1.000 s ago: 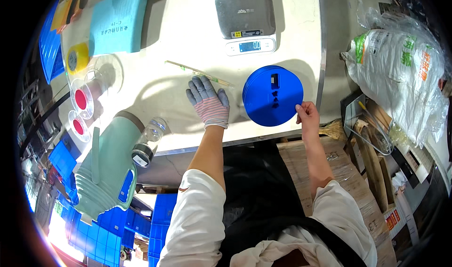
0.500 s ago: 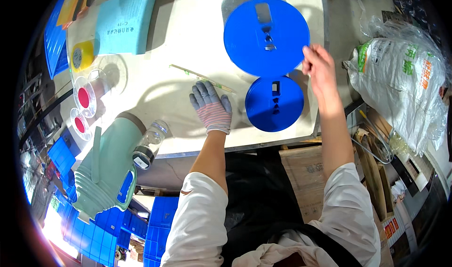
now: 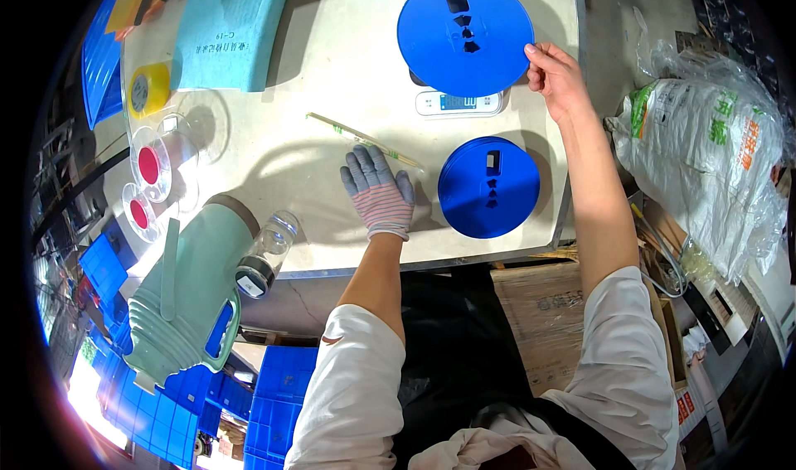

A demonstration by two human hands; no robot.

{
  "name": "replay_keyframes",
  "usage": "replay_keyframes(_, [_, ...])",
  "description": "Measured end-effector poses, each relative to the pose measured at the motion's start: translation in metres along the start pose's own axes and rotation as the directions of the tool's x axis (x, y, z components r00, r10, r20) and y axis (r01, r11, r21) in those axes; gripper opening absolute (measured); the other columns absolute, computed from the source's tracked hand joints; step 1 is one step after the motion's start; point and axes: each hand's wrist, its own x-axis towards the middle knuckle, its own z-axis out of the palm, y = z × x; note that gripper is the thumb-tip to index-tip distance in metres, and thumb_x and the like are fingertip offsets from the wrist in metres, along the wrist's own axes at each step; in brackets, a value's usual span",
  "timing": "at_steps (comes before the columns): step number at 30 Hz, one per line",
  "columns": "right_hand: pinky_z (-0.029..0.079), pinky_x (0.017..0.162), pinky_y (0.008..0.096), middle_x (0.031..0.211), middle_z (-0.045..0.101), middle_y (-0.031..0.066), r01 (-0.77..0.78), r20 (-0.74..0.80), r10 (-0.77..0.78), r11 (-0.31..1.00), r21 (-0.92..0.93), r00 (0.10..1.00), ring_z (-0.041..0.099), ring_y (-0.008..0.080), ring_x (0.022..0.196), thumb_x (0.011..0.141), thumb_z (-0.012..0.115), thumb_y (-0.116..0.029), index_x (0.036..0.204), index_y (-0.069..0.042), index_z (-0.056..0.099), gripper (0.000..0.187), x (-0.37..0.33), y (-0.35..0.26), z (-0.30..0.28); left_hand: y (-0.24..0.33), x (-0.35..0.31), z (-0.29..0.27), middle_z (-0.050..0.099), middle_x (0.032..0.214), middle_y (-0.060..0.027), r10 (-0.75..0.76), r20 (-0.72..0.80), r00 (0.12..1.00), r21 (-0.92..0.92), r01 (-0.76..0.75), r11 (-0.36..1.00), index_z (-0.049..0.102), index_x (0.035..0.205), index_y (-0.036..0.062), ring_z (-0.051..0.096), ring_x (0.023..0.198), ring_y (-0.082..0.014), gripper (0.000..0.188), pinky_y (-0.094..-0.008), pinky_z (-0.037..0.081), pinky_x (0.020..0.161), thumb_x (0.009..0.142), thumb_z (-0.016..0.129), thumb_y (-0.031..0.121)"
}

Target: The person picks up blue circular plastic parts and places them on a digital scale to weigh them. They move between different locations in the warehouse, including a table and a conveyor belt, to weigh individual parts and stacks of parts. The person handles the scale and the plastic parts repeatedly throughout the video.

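Pinched at its right edge, a round blue plastic disc with cut-out openings is in my bare right hand. It covers most of a white digital scale, whose display shows at the disc's near side. I cannot tell whether disc and scale touch. Nearer to me lies a stack of similar blue discs. My left hand, in a grey and pink-striped glove, rests flat on the table with fingers extended. Just beyond its fingertips lies a thin wrapped stick, possibly disposable chopsticks.
Along the table's left side are a light-blue booklet, a yellow tape roll and clear spools with red centres. A green jug and a clear bottle stand near the front edge. White sacking lies at the right.
My right hand has carried the blue disc farther away from the stack, over the scale, whose display now shows. My left hand keeps its place on the table; the view has shifted slightly.
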Motion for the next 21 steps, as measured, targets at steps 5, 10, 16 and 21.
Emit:
replay_keyframes(5, [0.037,0.049,0.0198,0.064,0.052,-0.0019,-0.037,-0.002,0.037,0.999,0.037,0.999,0.045,0.0062,0.053,0.08,0.069,-0.02,0.082,-0.008,0.058,0.017,0.009,0.005,0.002,-0.004,-0.002,0.002,0.021,0.142,-0.0275,0.007,0.039,0.999,-0.021,-0.006,1.0,0.023,0.137,-0.0058,0.019,0.131,-0.044,0.07,-0.0538,0.01,0.108,0.082,0.045,0.033])
replay_keyframes(10, [0.036,0.05,0.0204,0.064,0.05,-0.0031,-0.064,-0.032,0.065,0.997,0.038,0.997,0.045,0.0061,0.054,0.081,0.067,-0.019,0.084,-0.009,0.057,0.015,0.012,0.013,0.009,-0.003,-0.001,0.0,0.021,0.142,-0.0271,0.005,0.073,0.997,-0.015,-0.004,1.0,0.023,0.137,-0.0057,0.018,0.132,-0.0438,0.07,-0.0539,0.009,0.108,0.083,0.044,0.034])
replay_keyframes(16, [0.033,0.044,0.0201,0.061,0.049,-0.0019,0.026,-0.153,-0.029,0.999,-0.018,0.988,0.042,0.0063,0.049,0.082,0.066,-0.02,0.086,-0.004,0.059,0.018,-0.001,0.018,0.018,-0.004,-0.001,0.002,0.021,0.142,-0.0273,0.016,0.055,0.998,-0.037,-0.014,0.999,0.023,0.136,-0.0058,0.018,0.132,-0.0441,0.07,-0.0543,0.008,0.108,0.083,0.043,0.035])
replay_keyframes(21, [0.027,0.039,0.0202,0.054,0.044,-0.0029,0.069,-0.339,-0.116,0.987,-0.147,0.934,0.038,0.0041,0.044,0.087,0.06,-0.026,0.073,-0.007,0.055,0.024,-0.045,0.057,-0.029,-0.005,-0.001,0.003,0.023,0.141,-0.0279,-0.005,0.077,0.997,-0.03,0.007,1.0,0.026,0.135,-0.0063,0.019,0.131,-0.0445,0.069,-0.0548,0.008,0.108,0.082,0.043,0.035])
